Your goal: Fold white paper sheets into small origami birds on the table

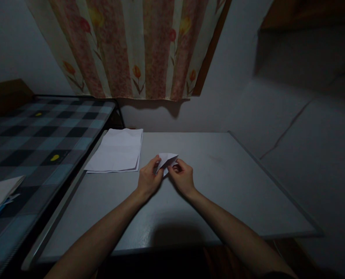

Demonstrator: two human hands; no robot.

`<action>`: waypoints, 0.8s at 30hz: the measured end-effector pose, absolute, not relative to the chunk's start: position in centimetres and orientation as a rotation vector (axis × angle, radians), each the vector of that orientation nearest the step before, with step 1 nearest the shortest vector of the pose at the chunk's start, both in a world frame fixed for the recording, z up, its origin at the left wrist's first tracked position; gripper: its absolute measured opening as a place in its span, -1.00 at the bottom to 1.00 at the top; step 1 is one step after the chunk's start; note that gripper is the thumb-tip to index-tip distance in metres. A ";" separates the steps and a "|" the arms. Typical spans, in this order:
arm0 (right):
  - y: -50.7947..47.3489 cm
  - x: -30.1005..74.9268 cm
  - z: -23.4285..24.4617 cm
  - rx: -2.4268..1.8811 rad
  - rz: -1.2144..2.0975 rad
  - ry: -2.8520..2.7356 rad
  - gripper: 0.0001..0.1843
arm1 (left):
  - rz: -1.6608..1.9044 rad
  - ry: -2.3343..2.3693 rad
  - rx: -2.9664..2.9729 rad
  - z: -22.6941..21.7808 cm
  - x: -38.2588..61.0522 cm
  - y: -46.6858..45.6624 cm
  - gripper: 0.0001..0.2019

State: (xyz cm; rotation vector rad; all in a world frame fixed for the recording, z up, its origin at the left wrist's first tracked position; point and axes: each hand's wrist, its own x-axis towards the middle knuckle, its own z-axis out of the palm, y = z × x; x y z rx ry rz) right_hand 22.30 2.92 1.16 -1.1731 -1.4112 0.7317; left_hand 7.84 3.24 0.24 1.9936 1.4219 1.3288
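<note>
Between my two hands is a small folded piece of white paper (167, 157), its upper part spread into a pointed shape with a shaded fold in the middle. My left hand (149, 176) grips its left side, thumb in front and fingers behind. On the right side, my right hand (182, 177) pinches the paper with curled fingers. Both hands are over the middle of the pale table (218, 186). The paper's lower part is partly covered by the thumbs, and I cannot make out all its folds.
A stack of white paper sheets (117, 149) lies at the table's back left. Left of the table is a bed with a checked cover (73, 131), with folded items (4, 190) on it. A flowered curtain (137, 46) hangs behind; a wall (300, 128) borders the right.
</note>
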 end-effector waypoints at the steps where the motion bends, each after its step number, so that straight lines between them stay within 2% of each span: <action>1: 2.8 22.3 1.2 -1.172 0.679 -1.443 -0.77 | 1.315 1.449 2.021 0.3 7.8 3.3 -0.73; 5: 2.5 22.3 1.4 -1.133 0.490 -1.568 -0.72 | 1.263 1.589 2.153 0.4 7.7 3.4 -0.92; 11: 2.3 22.2 1.4 -1.139 0.334 -1.567 -0.55 | 1.301 1.695 2.163 0.0 7.8 3.5 -0.95; 13: 2.4 22.2 1.4 -1.131 0.347 -1.560 -0.54 | 1.339 1.666 2.077 0.0 7.7 3.6 -0.89; 18: 3.3 23.1 1.1 -1.052 0.479 -1.482 -0.70 | 1.346 1.293 1.569 0.3 7.1 4.3 -0.73; 21: 4.2 23.8 0.7 -0.991 0.704 -1.366 -0.79 | 1.275 0.984 1.176 0.3 6.6 4.8 -0.73; 24: 4.6 24.1 0.4 -0.973 0.972 -1.231 -0.82 | 1.224 0.868 1.004 0.3 6.1 5.1 -0.72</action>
